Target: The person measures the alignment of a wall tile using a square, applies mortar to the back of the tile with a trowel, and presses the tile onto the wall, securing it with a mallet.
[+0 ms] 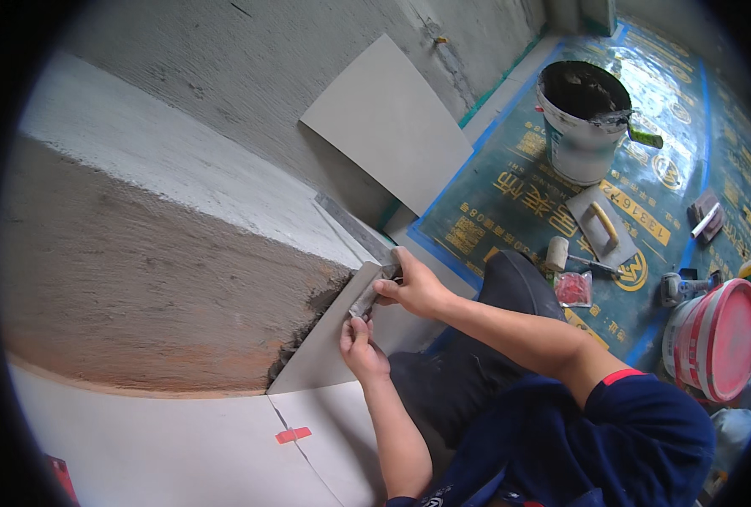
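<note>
A narrow grey tile (329,334) stands on edge against the mortared end of a low wall. At its upper right edge, my right hand (413,283) is closed on a small grey, crumpled-looking piece (364,301), its exact kind unclear. Just below, the fingers of my left hand (363,348) pinch the lower end of the same piece. Rough dark mortar (295,342) shows in the gap behind the tile. A long grey strip (350,226) lies along the wall's white top face, running toward my right hand.
A large beige tile (388,127) leans on the back wall. On the green floor sheeting are a mortar bucket (582,144), a trowel (602,230), a mallet (559,253), a red packet (573,289), a power tool (686,289) and a red-lidded bucket (718,338). Red tape (293,435) crosses a tile joint.
</note>
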